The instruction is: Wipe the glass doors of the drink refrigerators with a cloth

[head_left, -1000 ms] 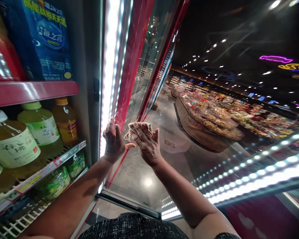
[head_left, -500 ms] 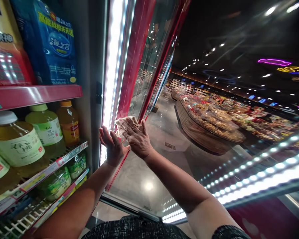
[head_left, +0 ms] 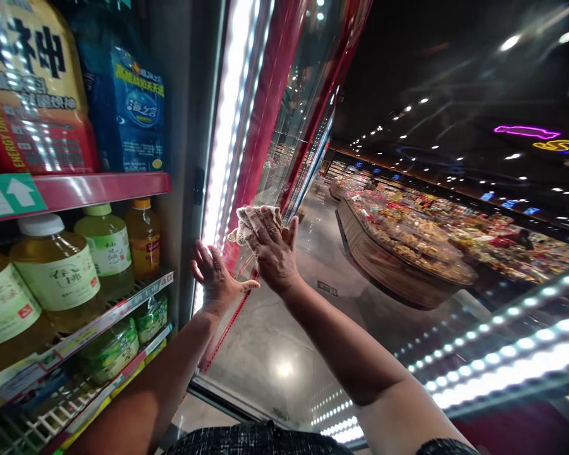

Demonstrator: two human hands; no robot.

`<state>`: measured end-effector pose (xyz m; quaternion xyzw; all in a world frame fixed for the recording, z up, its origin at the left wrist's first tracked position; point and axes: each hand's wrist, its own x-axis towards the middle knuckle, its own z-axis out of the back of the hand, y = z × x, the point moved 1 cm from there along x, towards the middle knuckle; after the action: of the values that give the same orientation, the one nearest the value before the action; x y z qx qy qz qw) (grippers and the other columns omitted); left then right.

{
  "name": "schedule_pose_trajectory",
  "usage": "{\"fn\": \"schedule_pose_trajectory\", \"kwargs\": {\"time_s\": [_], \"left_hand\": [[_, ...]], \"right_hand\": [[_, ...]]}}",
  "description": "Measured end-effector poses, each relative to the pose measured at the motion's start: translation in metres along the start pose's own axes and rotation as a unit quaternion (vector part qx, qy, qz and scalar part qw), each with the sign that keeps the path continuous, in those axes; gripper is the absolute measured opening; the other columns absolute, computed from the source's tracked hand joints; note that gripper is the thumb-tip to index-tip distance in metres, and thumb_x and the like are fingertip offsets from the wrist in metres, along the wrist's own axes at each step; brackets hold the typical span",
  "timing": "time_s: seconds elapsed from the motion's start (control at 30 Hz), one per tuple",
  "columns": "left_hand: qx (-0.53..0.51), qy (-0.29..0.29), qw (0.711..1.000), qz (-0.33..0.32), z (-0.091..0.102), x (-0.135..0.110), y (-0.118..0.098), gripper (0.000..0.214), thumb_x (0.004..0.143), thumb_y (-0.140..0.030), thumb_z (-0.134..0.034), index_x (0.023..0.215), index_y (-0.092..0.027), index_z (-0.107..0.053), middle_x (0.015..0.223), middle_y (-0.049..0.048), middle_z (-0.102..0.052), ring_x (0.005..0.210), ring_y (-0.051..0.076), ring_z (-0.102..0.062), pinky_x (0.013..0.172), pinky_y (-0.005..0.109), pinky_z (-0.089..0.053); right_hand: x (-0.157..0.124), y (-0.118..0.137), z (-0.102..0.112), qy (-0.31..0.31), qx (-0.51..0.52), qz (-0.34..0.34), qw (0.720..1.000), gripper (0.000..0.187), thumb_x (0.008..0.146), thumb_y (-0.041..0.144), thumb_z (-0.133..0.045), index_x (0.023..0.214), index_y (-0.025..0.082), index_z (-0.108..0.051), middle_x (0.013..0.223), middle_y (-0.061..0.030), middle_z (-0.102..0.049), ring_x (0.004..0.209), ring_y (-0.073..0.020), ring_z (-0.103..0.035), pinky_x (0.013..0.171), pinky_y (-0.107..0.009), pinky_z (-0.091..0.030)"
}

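Note:
My right hand (head_left: 271,248) presses a crumpled beige cloth (head_left: 243,224) flat against the glass of an open cooler door (head_left: 360,303), close to the door's red frame (head_left: 265,120). Its fingers lie spread over the cloth. My left hand (head_left: 214,274) rests open just below and to the left, palm against the door's lit edge, fingers apart and holding nothing. Both forearms reach up from the bottom of the view.
Cooler shelves on the left hold yellow and green drink bottles (head_left: 57,272) and, above a red shelf (head_left: 76,189), blue and red packs (head_left: 137,107). Through the glass I see a shop aisle and a long display island of goods (head_left: 408,246).
My right hand has slid the cloth up and to the left along the glass near the red frame. My left hand has dropped slightly lower on the door edge. The view has tilted.

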<state>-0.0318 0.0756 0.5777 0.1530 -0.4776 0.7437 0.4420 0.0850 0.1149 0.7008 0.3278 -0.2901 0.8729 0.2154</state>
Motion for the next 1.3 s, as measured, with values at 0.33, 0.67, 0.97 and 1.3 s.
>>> {"fn": "schedule_pose_trajectory", "kwargs": {"time_s": [0.33, 0.67, 0.97, 1.3], "left_hand": [[0.030, 0.046, 0.998, 0.041, 0.004, 0.001, -0.003, 0.155, 0.053, -0.076, -0.083, 0.159, 0.006, -0.006, 0.165, 0.0397, -0.001, 0.157, 0.046, 0.009, 0.125, 0.062, -0.005], [0.030, -0.021, 0.996, -0.079, 0.009, 0.001, -0.008, 0.151, 0.057, -0.075, -0.083, 0.160, 0.006, -0.008, 0.163, 0.0435, -0.003, 0.155, 0.051, 0.009, 0.123, 0.069, -0.006], [0.020, -0.002, 0.947, -0.321, 0.011, 0.043, 0.000, 0.166, 0.048, -0.073, -0.089, 0.163, -0.006, 0.011, 0.164, 0.0378, 0.006, 0.153, 0.050, 0.011, 0.121, 0.072, -0.011], [-0.043, -0.026, 0.928, -0.368, 0.027, 0.061, -0.019, 0.146, 0.064, -0.081, -0.075, 0.164, -0.021, 0.012, 0.169, 0.0210, 0.022, 0.157, 0.046, 0.011, 0.124, 0.068, -0.009]], "right_hand": [[-0.007, -0.006, 0.009, 0.003, 0.022, 0.039, 0.999, 0.046, 0.104, 0.022, -0.047, 0.148, 0.036, -0.054, 0.164, -0.0007, -0.039, 0.155, -0.0245, -0.032, 0.128, -0.061, 0.012], [-0.012, -0.009, 0.015, -0.023, 0.000, 0.058, 0.998, 0.047, 0.102, 0.018, -0.048, 0.145, 0.035, -0.056, 0.162, 0.0001, -0.043, 0.154, -0.0217, -0.034, 0.126, -0.057, 0.019], [-0.055, -0.030, 0.039, -0.035, -0.056, 0.047, 0.997, 0.046, 0.101, 0.019, -0.050, 0.144, 0.033, -0.057, 0.161, 0.0011, -0.045, 0.151, -0.0202, -0.038, 0.126, -0.049, 0.022], [-0.098, -0.054, 0.061, -0.059, -0.088, -0.031, 0.994, 0.054, 0.100, 0.014, -0.049, 0.150, 0.033, -0.051, 0.160, 0.0013, -0.047, 0.156, -0.0187, -0.029, 0.128, -0.050, 0.015]]}}
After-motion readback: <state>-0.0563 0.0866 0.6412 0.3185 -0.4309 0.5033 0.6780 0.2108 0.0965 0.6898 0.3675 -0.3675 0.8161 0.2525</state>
